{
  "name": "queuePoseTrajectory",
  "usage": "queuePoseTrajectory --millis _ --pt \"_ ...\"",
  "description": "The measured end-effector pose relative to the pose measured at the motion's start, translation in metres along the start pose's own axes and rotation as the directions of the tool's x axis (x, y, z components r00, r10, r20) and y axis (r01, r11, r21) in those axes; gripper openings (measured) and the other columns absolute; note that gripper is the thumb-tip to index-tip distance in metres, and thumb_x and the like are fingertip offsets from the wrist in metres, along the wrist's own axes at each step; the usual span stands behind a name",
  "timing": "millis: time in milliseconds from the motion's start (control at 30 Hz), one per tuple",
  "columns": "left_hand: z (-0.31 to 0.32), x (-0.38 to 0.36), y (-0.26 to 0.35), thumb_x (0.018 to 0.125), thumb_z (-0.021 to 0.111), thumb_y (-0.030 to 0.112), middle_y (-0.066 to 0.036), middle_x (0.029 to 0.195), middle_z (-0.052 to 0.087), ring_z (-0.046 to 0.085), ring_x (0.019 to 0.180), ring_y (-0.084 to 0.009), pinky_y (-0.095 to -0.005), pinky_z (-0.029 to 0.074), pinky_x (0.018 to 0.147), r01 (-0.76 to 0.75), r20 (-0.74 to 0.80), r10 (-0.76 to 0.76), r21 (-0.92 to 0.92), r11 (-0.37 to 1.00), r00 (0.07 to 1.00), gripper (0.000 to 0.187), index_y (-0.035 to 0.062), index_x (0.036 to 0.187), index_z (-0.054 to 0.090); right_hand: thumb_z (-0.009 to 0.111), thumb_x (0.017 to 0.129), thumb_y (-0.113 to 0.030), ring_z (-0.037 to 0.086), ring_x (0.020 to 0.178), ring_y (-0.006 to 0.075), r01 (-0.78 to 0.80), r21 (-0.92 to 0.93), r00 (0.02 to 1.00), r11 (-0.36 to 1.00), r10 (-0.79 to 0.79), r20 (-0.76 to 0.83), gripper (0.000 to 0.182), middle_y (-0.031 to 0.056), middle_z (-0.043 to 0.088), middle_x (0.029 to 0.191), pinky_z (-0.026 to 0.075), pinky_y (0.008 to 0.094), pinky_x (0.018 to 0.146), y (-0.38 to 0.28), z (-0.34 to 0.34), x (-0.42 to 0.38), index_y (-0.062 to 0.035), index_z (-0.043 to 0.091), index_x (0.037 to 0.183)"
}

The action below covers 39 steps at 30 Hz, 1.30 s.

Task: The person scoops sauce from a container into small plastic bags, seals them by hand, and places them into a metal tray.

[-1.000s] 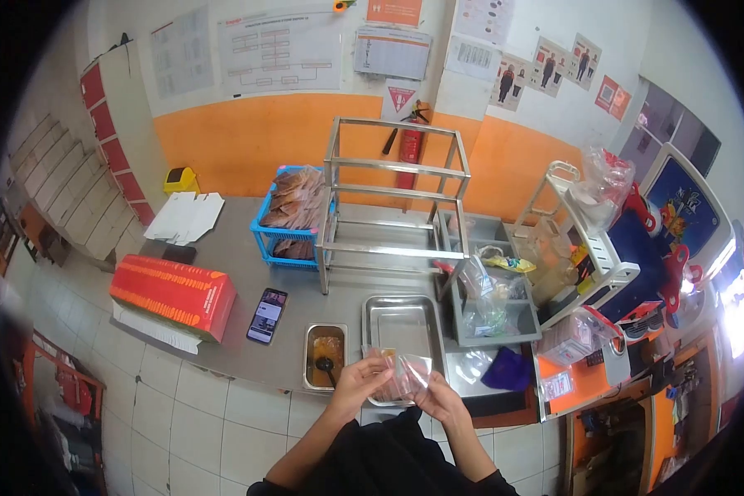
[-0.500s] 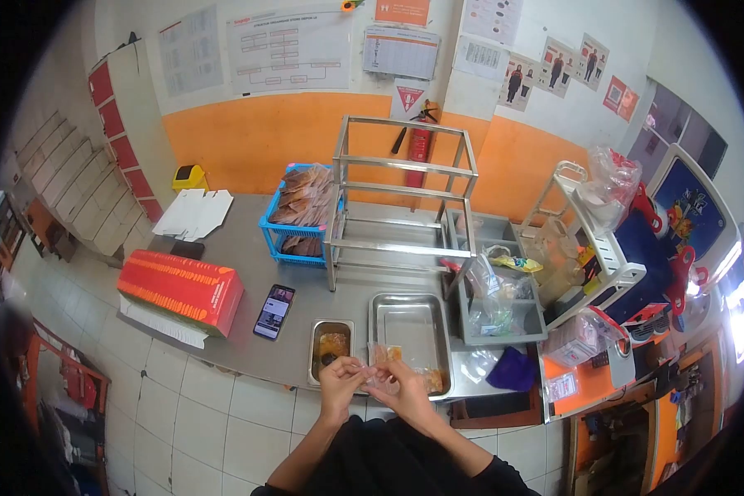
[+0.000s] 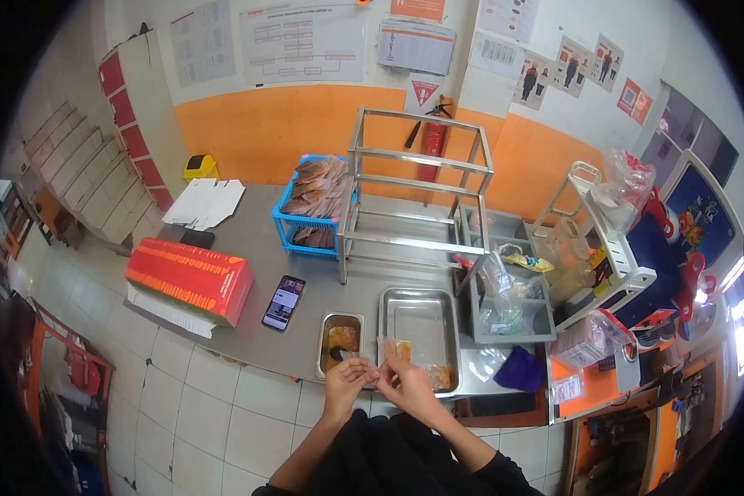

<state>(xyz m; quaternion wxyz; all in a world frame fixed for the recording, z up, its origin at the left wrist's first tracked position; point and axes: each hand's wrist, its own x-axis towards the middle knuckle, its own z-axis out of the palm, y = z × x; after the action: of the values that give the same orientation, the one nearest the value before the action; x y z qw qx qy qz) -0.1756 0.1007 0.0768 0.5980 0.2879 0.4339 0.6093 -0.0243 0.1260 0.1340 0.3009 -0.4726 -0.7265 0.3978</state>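
Observation:
My left hand (image 3: 350, 385) and my right hand (image 3: 407, 385) meet at the fingertips, closed on a small clear plastic bag (image 3: 382, 351) whose contents are hard to make out. Just beyond my left hand sits a small deep metal pan (image 3: 331, 321) with orange-yellow food (image 3: 342, 337) and a dark utensil end in it. My right hand is over the near left part of a large metal tray (image 3: 419, 307). Small bags of orange food (image 3: 439, 376) lie at the tray's near end.
A phone (image 3: 284, 303) and a red box (image 3: 188, 279) lie to the left. Farther back stand blue baskets (image 3: 282, 226) of brown packets and a metal rack (image 3: 417, 241). At the right are a grey divided bin (image 3: 517, 332), a purple cloth (image 3: 519, 369) and a white shelf (image 3: 610, 240).
The view has shifted, so the table items appear slightly farther right. Both hands stay together at the plastic bag, with their fingers slightly changed in pose.

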Motion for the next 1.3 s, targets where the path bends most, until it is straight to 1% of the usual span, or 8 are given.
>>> queuePoseTrajectory --millis 300,400,500,700,800,900,1033,1300 --pt "-0.017 0.004 0.003 0.086 0.068 -0.003 -0.003 0.09 0.065 0.062 0.085 -0.009 -0.0228 0.051 0.076 0.036 0.062 -0.036 -0.011 0.999 0.997 0.02 -0.0012 0.105 0.061 0.06 0.084 -0.02 0.063 0.065 0.0396 0.094 -0.246 0.996 0.965 -0.09 0.03 0.02 0.0206 0.065 0.077 0.051 0.0459 0.06 -0.004 0.016 0.008 -0.0006 0.065 0.08" --pt "-0.013 0.002 0.01 0.084 0.069 0.0 -0.006 0.091 0.062 0.062 0.082 -0.0111 -0.0231 0.051 0.074 -0.244 -0.039 0.259 0.227 0.943 0.965 0.015 0.002 0.099 0.064 0.061 0.083 -0.021 0.064 0.067 0.0399 0.057 -0.418 0.997 0.907 -0.073 -0.023 0.022 0.0216 0.064 0.076 0.051 0.0467 0.062 0.008 0.014 0.025 0.0002 0.065 0.079" --pt "-0.011 -0.002 0.026 0.081 0.07 0.0 -0.01 0.093 0.059 0.063 0.085 -0.0176 -0.0276 0.051 0.077 -0.407 0.168 0.445 0.75 0.522 0.88 0.012 0.0034 0.091 0.067 0.06 0.083 -0.024 0.064 0.068 0.04 0.123 -0.491 0.992 0.862 -0.126 0.027 0.026 0.0218 0.064 0.071 0.052 0.0475 0.064 0.011 0.015 0.037 0.0 0.066 0.076" --pt "-0.011 0.004 0.1 0.077 0.075 0.01 -0.01 0.109 0.062 0.059 0.104 -0.0286 -0.0398 0.049 0.088 -0.713 0.698 0.312 0.696 -0.086 0.644 0.013 0.0052 0.089 0.069 0.06 0.083 -0.027 0.062 0.064 0.0409 0.15 -0.432 0.966 0.889 -0.039 0.255 0.032 0.0226 0.062 0.069 0.051 0.0484 0.065 -0.004 0.002 0.063 0.0002 0.067 0.067" --pt "-0.04 0.011 0.092 0.077 0.077 0.015 -0.011 0.112 0.063 0.06 0.106 -0.0287 -0.0404 0.048 0.09 -0.765 0.745 0.267 0.643 -0.038 0.612 0.014 0.0062 0.085 0.069 0.061 0.085 -0.04 0.065 0.069 0.0369 0.161 -0.315 0.913 0.935 -0.021 0.407 0.036 0.0182 0.06 0.059 0.052 0.0457 0.071 0.004 0.004 0.07 -0.006 0.07 0.076" --pt "-0.067 -0.006 0.1 0.073 0.08 0.012 -0.012 0.108 0.064 0.062 0.103 -0.0273 -0.0389 0.05 0.088 -0.548 0.475 0.367 0.827 0.125 0.8 0.016 0.005 0.081 0.068 0.067 0.084 -0.042 0.066 0.081 0.0341 0.027 -0.071 0.911 0.997 0.005 0.413 0.042 0.0181 0.064 0.082 0.051 0.044 0.082 0.017 0.003 0.06 -0.0059 0.065 0.106" --pt "-0.105 -0.027 0.098 0.072 0.08 0.007 -0.01 0.108 0.064 0.064 0.099 -0.0251 -0.0359 0.051 0.084 -0.332 0.124 0.481 0.865 0.376 0.868 0.016 0.0024 0.076 0.066 0.074 0.083 -0.02 0.058 0.109 0.0314 0.348 -0.061 0.821 0.935 -0.273 0.501 0.061 0.0141 0.041 0.132 0.05 0.0423 0.093 0.064 0.029 0.022 -0.0134 0.043 0.136" --pt "-0.114 -0.04 0.073 0.07 0.082 0.006 -0.01 0.104 0.065 0.065 0.096 -0.025 -0.0357 0.052 0.082 -0.228 0.029 0.407 0.863 0.45 0.913 0.018 0.0021 0.078 0.067 0.064 0.09 -0.014 0.06 0.105 0.0323 0.359 -0.113 0.881 0.926 -0.296 0.369 0.022 0.0092 0.057 0.115 0.051 0.0391 0.086 0.076 0.064 0.043 -0.0059 0.059 0.109"
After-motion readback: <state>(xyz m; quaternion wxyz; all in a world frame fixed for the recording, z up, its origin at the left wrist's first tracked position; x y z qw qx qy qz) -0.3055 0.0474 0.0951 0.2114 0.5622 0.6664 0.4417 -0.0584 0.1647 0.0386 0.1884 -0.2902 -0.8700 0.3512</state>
